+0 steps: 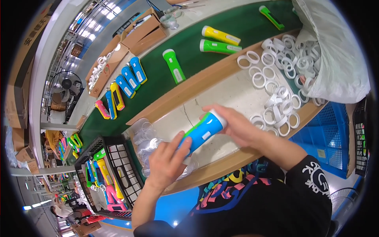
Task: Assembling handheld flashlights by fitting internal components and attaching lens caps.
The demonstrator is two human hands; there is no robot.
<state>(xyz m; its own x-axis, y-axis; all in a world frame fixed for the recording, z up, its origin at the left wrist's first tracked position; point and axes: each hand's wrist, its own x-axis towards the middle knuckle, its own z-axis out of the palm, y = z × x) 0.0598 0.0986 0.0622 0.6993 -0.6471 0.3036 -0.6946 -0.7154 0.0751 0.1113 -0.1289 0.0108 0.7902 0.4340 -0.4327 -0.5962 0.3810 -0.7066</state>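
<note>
A blue and green flashlight [203, 132] with a white ring at its head is held slantwise between my two hands. My left hand [167, 160] wraps its lower end. My right hand [235, 126] closes round the white head end. Below them lies a long shallow cardboard tray [201, 96]. Loose white plastic rings [282, 104] fill its right part, and clear round lenses [146, 138] are heaped at its left end, near my left hand. Several finished-looking flashlights lie on the green belt beyond, among them a green flashlight [173, 66] and a yellow flashlight [221, 35].
A black crate [130, 168] of colourful flashlights stands at the left. A row of blue flashlights [130, 81] lies on the green belt [154, 93]. Behind it are cardboard boxes [144, 33], one with white parts. A whitish plastic bag [339, 59] hangs over the tray's right end.
</note>
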